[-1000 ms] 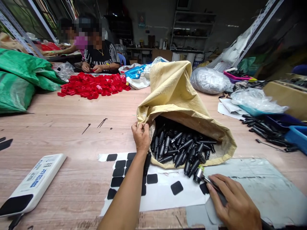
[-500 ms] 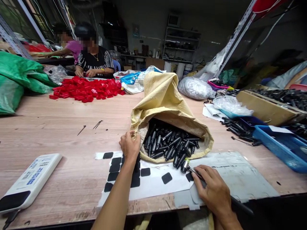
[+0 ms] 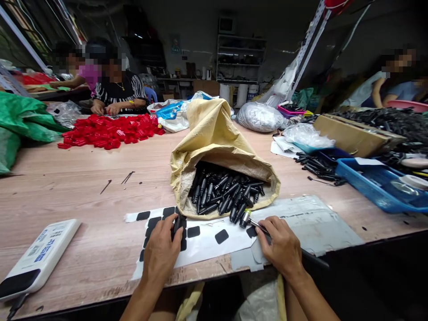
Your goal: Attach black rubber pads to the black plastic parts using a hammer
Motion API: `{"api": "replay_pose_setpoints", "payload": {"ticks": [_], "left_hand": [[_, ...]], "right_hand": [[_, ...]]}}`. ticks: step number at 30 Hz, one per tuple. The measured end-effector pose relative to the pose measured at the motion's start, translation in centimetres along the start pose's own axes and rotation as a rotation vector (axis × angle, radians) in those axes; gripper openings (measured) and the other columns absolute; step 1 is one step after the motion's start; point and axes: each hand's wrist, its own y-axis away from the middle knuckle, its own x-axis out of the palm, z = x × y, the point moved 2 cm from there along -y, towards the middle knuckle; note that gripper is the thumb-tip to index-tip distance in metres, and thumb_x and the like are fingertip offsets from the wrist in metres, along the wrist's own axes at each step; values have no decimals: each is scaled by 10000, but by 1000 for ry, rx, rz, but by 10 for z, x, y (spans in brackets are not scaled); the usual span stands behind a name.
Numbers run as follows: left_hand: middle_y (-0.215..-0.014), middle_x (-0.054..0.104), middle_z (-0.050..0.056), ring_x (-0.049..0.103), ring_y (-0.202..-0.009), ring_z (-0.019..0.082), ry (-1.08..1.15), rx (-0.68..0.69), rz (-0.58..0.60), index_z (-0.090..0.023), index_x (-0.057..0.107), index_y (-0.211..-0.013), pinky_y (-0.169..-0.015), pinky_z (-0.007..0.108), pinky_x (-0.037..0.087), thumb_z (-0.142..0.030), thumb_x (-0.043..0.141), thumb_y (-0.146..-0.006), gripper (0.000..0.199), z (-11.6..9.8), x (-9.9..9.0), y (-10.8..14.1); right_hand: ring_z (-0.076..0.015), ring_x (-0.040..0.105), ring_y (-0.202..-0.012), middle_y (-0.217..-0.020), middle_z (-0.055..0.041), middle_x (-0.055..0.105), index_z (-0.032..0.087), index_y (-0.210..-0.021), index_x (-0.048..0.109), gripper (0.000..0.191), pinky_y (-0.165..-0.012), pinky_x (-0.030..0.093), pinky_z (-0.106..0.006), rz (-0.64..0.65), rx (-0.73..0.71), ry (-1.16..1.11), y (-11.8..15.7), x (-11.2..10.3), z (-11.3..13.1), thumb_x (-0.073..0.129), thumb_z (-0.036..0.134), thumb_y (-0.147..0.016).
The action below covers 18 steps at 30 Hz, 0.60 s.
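"Your left hand [image 3: 162, 245] lets go of the sack [image 3: 212, 127]!"
"Now it's clamped on a black piece [image 3: 176, 225] before the sack's left edge, mouth left unheld; your right hand [image 3: 281, 244] grips a hammer [image 3: 245, 219] before its right."

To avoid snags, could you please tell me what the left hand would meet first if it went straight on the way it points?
Past the black part at its fingertips, the left hand would probably meet the yellow sack first, though depth is unclear.
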Motion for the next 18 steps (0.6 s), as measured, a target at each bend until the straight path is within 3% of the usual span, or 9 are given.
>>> {"api": "replay_pose_setpoints", "payload": {"ticks": [4, 7, 10, 14, 18], "left_hand": [[-1047, 641, 46, 607, -922, 234, 215, 84, 15, -258, 586, -1269, -811, 368, 515, -285, 573, -885, 385, -22, 3, 5], [-1049, 656, 43, 604, -958, 228, 350, 251, 206, -258, 603, -1259, -861, 371, 499, -195, 580, -862, 403, -54, 16, 9], [-1000, 673, 35, 588, -977, 241, 372, 327, 348, -249, 645, -1199, -909, 404, 465, -131, 616, -815, 403, -73, 31, 10], [-984, 667, 46, 566, -978, 247, 408, 288, 309, -213, 681, -1037, -887, 395, 451, -137, 673, -786, 263, -72, 38, 8], [-915, 650, 39, 553, -942, 241, 409, 250, 288, -207, 684, -884, -841, 366, 442, -138, 693, -768, 135, -67, 38, 7]], "right_hand": [[-226, 562, -863, -889, -48, 621, 221, -896, 576, 84, -793, 428, -356, 80, 16, 9, -3, -2, 4, 540, 273, -951], [-236, 570, -852, -894, -51, 623, 226, -913, 555, 86, -773, 422, -365, 89, 46, 14, 0, -7, 8, 525, 292, -959], [-230, 599, -813, -884, -41, 638, 237, -959, 528, 125, -749, 441, -358, 99, 124, -30, 11, -15, 11, 481, 350, -983], [-206, 676, -774, -897, -20, 692, 257, -1014, 489, 182, -656, 476, -301, 167, 251, -148, 30, -24, 14, 444, 433, -998], [-200, 731, -886, -1016, -22, 740, 275, -1112, 504, 236, -673, 524, -269, 211, 322, -226, 39, -25, 24, 412, 465, -1005]]}}
